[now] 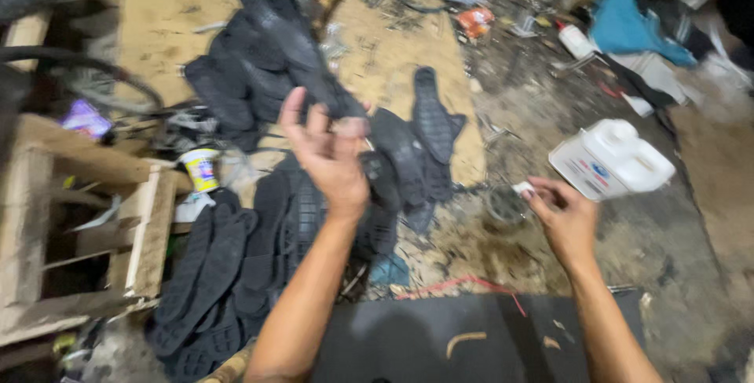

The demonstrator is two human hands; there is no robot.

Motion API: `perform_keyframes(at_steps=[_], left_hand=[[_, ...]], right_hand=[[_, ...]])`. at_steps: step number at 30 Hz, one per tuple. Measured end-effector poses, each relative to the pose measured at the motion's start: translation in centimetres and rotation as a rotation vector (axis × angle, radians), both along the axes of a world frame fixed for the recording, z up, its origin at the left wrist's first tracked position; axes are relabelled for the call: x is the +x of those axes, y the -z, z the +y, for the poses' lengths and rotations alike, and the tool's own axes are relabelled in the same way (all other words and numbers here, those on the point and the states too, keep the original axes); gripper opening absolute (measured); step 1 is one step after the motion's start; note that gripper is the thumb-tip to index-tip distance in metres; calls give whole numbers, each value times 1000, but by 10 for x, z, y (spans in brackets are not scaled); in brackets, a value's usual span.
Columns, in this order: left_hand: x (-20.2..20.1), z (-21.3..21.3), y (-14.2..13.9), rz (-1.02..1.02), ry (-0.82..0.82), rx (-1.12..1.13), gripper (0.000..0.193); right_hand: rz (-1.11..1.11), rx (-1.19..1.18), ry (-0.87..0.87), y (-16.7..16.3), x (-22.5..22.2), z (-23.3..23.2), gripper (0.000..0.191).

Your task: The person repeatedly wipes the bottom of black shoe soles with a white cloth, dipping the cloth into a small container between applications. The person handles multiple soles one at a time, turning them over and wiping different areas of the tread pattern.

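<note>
Up high, the left hand (330, 155) pinches the end of a long black rubber shoe sole (294, 45) and lifts it over the pile of soles (228, 265) on the floor. Lower down, the right hand (565, 214) pinches a small white thing (522, 188), just beside a white plastic jug (613, 159).

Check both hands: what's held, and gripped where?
Left hand pinches a black rubber shoe sole by its near end. Right hand holds a small white object at its fingertips; too blurred to identify.
</note>
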State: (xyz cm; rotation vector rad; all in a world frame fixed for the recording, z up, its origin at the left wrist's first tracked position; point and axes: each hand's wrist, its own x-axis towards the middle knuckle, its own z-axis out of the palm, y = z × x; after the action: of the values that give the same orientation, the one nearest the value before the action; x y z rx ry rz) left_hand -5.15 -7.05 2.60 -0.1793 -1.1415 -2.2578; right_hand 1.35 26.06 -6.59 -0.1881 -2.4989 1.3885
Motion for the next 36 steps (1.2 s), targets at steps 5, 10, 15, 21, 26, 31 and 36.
perform_keyframes(at_steps=[5,10,15,21,26,31,36], left_hand=[[10,-20,-37,41,709,415,70],[29,4,-51,-185,954,830,61],[41,19,-51,-195,1120,828,51],[46,31,-38,-276,1105,801,47],[45,45,-23,-266,1111,625,58],[42,73,1,-389,1108,855,55],[46,87,22,-323,1197,810,50]], right_hand=[[-42,44,1,42,-4,24,26],[37,439,-123,55,1,28,29],[11,517,-174,58,-1,22,27],[74,628,-164,63,-6,21,25],[-12,424,-81,18,-9,13,25],[156,88,7,-80,12,-25,24],[387,185,-214,-149,35,-80,22]])
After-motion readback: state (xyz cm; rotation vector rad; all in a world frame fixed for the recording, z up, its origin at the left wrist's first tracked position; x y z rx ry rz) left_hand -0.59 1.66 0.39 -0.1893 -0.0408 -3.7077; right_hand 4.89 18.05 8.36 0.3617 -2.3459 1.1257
